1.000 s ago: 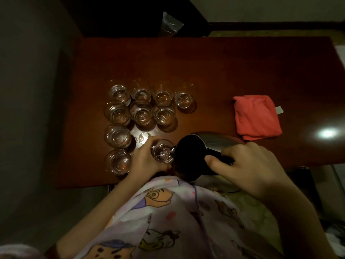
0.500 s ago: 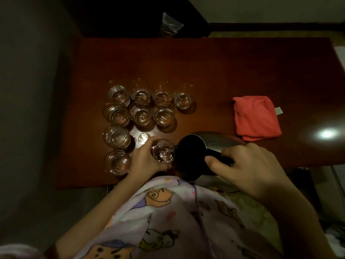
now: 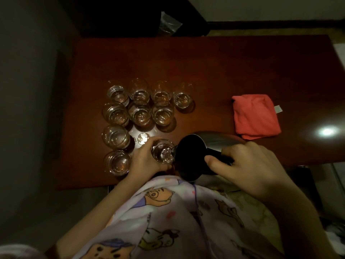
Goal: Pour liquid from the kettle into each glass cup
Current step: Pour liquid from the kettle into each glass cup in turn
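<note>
A steel kettle (image 3: 214,144) with an open dark mouth is tipped to the left, and my right hand (image 3: 248,165) grips its black handle. Its spout touches the rim of a glass cup (image 3: 162,151) near the table's front edge, where liquid glints inside. My left hand (image 3: 143,159) wraps around that cup from the left. Several other glass cups (image 3: 140,113) holding clear liquid stand in rows behind and to the left, the nearest at the front left (image 3: 117,162).
A folded red cloth (image 3: 255,115) lies on the brown wooden table (image 3: 224,71) at the right. A small wet patch (image 3: 142,137) shines between the cups. A dark cabinet with a plastic bag (image 3: 169,23) stands behind the table.
Hardly anything has moved. The kettle stays tipped over the same cup and both hands keep their hold.
</note>
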